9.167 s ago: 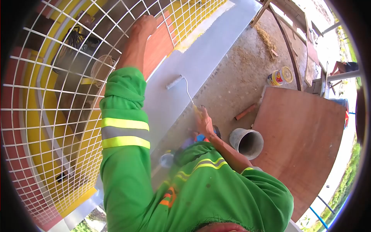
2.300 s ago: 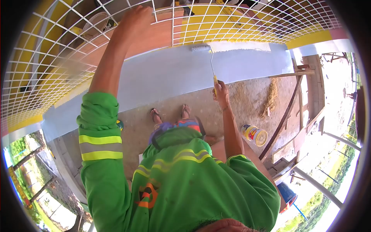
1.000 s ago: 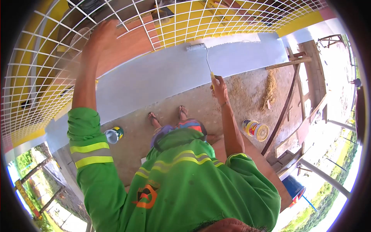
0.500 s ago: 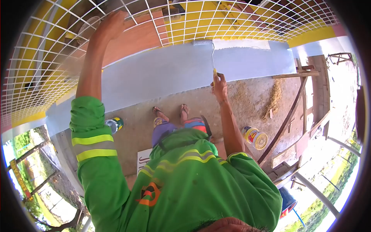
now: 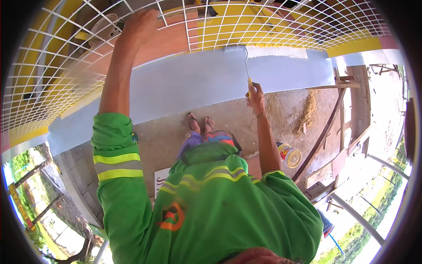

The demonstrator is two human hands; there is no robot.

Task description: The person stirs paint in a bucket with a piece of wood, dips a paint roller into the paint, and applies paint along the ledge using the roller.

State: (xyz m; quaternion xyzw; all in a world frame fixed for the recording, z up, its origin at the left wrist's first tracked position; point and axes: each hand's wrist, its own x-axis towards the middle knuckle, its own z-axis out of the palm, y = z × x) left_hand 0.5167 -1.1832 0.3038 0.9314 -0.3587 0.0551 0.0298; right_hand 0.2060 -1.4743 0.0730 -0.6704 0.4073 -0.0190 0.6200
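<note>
My right hand (image 5: 256, 97) is closed around the yellow handle of a paint roller (image 5: 247, 66). The roller's head lies on the upper part of the low wall (image 5: 184, 79), which is coated grey-blue, beside a whitish patch (image 5: 277, 51) under the grille. Up at the top left, my left hand (image 5: 143, 25) is raised against the white wire grille (image 5: 220, 22), its fingers closed around the mesh. Behind the grille is a reddish-brown board (image 5: 169, 39) next to yellow surfaces.
A labelled paint bucket (image 5: 289, 155) lies on the concrete floor at the right, near wood shavings (image 5: 309, 110) and a wooden frame (image 5: 323, 136). A white sign (image 5: 161, 178) shows beside my body. A blue container (image 5: 325, 223) is at lower right.
The roller and my right hand have moved slightly right along the wall. My left hand has shifted right along the grille. My feet are closer together, and my left sleeve now mostly hides the small can.
</note>
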